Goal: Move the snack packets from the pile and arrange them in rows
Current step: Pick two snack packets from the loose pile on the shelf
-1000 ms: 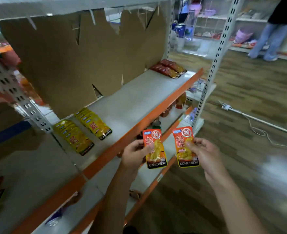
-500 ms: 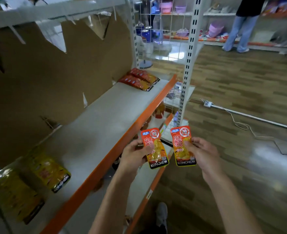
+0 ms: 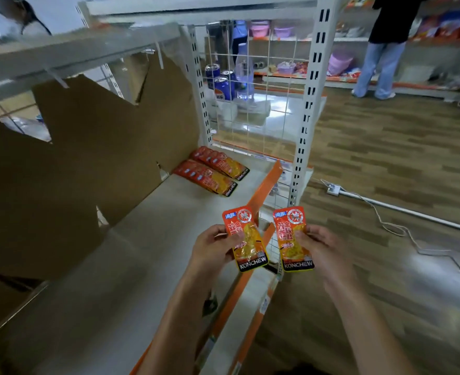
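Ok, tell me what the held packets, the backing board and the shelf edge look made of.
Packet in left hand and packet in right hand: glossy printed plastic film, going by the sheen. Backing board: matte brown cardboard, with torn, jagged edges. Shelf edge: smooth orange strip, probably painted metal or plastic.

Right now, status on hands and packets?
Left hand grips one packet; right hand grips another. Two rows on shelf ahead. Path unobstructed.

Two orange-and-yellow KONCHEW packets, left packet and right packet, are held upright side by side, apart. Two overlapping rows, near row and far row, lie flat at the shelf's far end.
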Demonstrator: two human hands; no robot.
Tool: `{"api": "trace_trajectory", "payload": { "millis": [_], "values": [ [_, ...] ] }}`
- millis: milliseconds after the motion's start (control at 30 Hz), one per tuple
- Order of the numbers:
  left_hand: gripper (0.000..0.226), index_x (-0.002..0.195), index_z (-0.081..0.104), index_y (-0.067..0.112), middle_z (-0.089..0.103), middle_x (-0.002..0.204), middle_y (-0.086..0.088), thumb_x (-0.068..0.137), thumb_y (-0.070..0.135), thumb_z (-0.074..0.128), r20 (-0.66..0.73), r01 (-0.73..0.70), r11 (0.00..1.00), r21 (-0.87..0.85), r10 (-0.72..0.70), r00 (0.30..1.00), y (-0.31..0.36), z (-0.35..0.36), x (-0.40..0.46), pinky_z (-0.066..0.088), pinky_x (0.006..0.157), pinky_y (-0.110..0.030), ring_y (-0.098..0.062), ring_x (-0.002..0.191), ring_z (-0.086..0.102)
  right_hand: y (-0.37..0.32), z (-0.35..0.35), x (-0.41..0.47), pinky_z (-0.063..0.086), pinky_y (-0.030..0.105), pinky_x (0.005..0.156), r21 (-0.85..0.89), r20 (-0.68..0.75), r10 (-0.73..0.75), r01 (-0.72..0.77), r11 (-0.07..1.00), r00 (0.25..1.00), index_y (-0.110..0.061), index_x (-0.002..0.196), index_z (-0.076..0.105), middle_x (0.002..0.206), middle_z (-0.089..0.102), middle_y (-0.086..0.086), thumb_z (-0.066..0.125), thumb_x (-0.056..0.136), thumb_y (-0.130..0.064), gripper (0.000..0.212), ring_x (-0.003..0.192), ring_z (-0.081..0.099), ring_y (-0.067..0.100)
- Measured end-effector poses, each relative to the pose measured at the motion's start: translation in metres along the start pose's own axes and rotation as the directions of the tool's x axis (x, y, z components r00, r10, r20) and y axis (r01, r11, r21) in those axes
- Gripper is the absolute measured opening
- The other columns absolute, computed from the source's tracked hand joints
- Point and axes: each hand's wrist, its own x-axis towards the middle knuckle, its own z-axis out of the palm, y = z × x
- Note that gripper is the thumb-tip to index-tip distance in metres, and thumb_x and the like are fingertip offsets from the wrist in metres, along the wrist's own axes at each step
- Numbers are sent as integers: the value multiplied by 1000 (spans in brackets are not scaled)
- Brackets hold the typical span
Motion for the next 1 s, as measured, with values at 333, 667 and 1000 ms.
{"api": "trace_trajectory", "payload": {
  "millis": [333, 667, 1000],
  "values": [
    [30, 109, 65, 2, 74, 103, -18, 82, 7, 77, -158, -38, 999, -11, 36, 987, 18, 4, 76, 59, 88, -47, -33, 93, 73, -48, 44, 100, 59, 42, 80, -111, 229, -60, 87, 990, 972, -24, 100, 71, 99, 76, 0, 74, 87, -27, 14, 83, 75, 19],
    [11, 99, 70, 7, 76, 92, -8, 90, 13, 71, -463, -105, 978, -182, 9, 886, 25, 25, 125, 60, 82, -39, -23, 86, 73, -86, 92, 198, 59, 37, 73, -248, 504, -34, 183, 951, 863, -27, 97, 64, 96, 72, -2, 72, 89, -21, 14, 83, 73, 16],
    [14, 91, 74, 6, 74, 82, -9, 91, 20, 71, -730, -111, 986, -127, -17, 683, 21, 40, 148, 52, 62, -28, -19, 71, 64, -91, 132, 257, 60, 46, 79, -337, 639, 61, 207, 919, 767, -18, 115, 61, 103, 70, 3, 71, 90, -26, 28, 85, 72, 22]
  ]
}}
